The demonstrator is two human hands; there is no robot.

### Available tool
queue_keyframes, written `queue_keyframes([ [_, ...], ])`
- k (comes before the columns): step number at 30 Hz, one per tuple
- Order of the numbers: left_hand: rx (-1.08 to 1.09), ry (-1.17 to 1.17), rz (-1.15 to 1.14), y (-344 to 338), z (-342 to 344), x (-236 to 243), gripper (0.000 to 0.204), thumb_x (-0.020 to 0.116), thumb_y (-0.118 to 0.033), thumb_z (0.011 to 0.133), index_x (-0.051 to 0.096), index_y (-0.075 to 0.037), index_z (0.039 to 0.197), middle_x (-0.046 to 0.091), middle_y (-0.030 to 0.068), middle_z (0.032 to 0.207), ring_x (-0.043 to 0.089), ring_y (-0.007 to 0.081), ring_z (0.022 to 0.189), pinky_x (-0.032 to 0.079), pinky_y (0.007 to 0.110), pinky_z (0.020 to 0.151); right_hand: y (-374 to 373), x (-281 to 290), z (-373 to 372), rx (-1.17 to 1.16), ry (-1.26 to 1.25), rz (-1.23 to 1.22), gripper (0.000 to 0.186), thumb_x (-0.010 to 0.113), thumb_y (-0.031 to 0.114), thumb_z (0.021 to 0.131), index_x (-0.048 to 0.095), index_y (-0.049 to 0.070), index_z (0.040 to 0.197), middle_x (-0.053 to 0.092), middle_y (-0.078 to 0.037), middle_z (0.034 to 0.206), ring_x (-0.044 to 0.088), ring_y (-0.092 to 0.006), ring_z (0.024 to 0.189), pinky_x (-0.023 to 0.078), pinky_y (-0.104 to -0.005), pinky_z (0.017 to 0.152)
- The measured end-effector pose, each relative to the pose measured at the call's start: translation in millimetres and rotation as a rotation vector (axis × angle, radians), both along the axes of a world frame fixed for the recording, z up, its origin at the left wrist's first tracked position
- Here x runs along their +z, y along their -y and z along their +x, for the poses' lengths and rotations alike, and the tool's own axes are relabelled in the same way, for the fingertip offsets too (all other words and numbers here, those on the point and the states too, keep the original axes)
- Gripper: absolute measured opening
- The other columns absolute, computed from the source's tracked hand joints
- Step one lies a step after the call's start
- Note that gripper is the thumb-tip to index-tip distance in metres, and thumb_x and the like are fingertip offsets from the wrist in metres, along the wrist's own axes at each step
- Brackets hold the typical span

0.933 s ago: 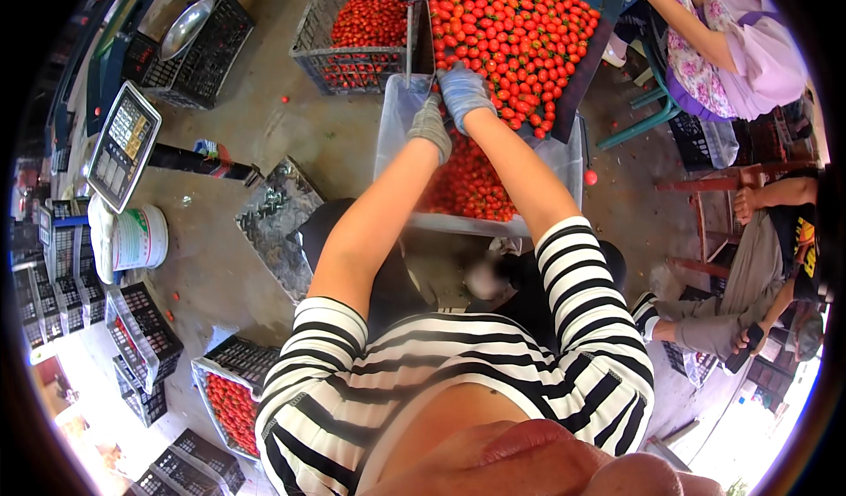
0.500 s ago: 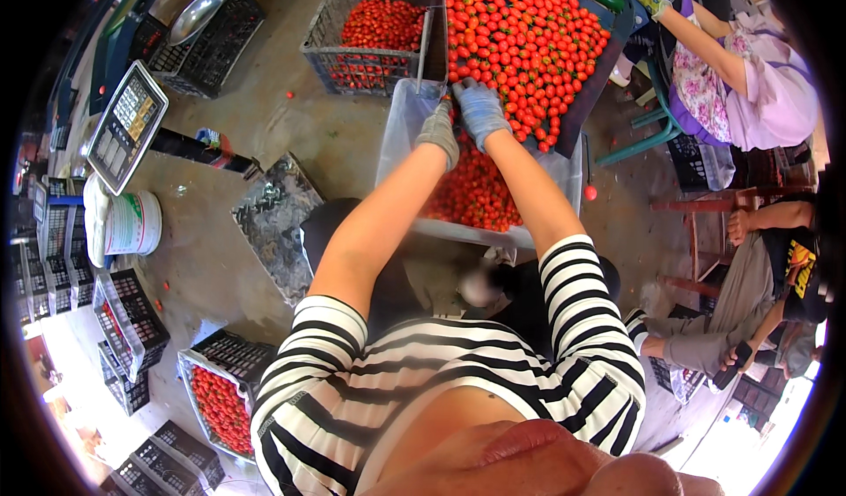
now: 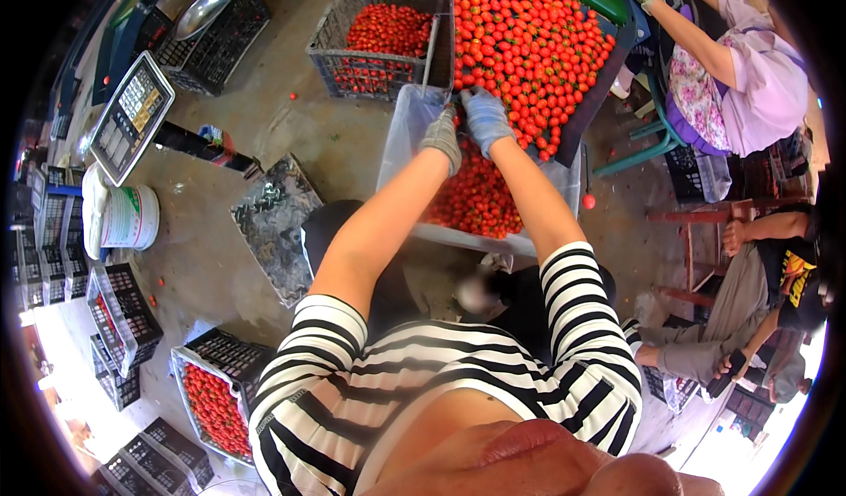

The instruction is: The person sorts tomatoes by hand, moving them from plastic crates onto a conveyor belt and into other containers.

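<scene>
Small red cherry tomatoes cover a sloping surface with a dark edge in front of me. Below its near end stands a crate lined with clear plastic, partly filled with more tomatoes. Over this crate, at the lower left corner of the slope, my two gloved hands are close together. My left hand, in a grey glove, has its fingers drawn together. Beside it my right hand, in a blue-grey glove, curls its fingers at the tomatoes' edge. Whatever lies within either hand is hidden.
A black crate of tomatoes adjoins the slope on the left. Further left stand a scale with its platform and a white bucket. Another tomato crate is at lower left. A co-worker sits at right.
Both hands have stayed at the slope's lower corner, with small finger movements; the right hand's fingers have shifted slightly. The view has moved a little. The co-worker's arms at upper right have shifted.
</scene>
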State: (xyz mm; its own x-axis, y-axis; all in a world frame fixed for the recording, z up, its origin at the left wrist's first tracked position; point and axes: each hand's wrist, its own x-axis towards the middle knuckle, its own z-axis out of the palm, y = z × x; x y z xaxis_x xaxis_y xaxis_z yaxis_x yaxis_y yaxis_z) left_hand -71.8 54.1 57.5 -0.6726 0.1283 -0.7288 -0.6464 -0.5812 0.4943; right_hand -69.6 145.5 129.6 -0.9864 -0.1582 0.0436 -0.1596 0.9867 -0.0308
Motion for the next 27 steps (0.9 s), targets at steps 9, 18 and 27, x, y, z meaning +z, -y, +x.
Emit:
queue_keyframes([
  [9,-0.026,-0.010,0.012,-0.5,11.4,12.0,0.049,0.056,-0.044,0.084,0.050,-0.010,0.119,0.052,0.0065,0.116,0.046,0.0215,0.105,0.030,0.045,0.097,-15.1,26.3,10.0,-0.253,-0.612,-0.635,0.017,0.056,0.005,0.077,0.055,0.002,0.093,0.060,-0.016,0.086,0.058,-0.0306,0.079,0.047,-0.0374,0.073],
  [18,-0.059,-0.085,0.017,4.8,17.2,21.4,0.044,0.059,-0.049,0.080,0.053,-0.021,0.114,0.057,0.0010,0.110,0.050,0.0259,0.105,0.023,0.054,0.099,23.9,210.9,-24.4,0.045,-1.042,-0.824,0.023,0.059,0.008,0.080,0.052,0.000,0.100,0.058,-0.017,0.091,0.056,-0.0282,0.084,0.044,-0.0341,0.074],
  [27,-0.105,0.029,-0.055,12.6,12.2,28.8,0.036,0.053,-0.045,0.085,0.059,-0.014,0.102,0.058,0.0029,0.097,0.051,0.0184,0.088,0.038,0.039,0.083,15.2,34.9,5.4,-0.155,-0.193,-0.089,0.032,0.056,0.031,0.081,0.057,0.019,0.111,0.050,-0.008,0.122,0.040,-0.0320,0.119,0.030,-0.0592,0.096],
])
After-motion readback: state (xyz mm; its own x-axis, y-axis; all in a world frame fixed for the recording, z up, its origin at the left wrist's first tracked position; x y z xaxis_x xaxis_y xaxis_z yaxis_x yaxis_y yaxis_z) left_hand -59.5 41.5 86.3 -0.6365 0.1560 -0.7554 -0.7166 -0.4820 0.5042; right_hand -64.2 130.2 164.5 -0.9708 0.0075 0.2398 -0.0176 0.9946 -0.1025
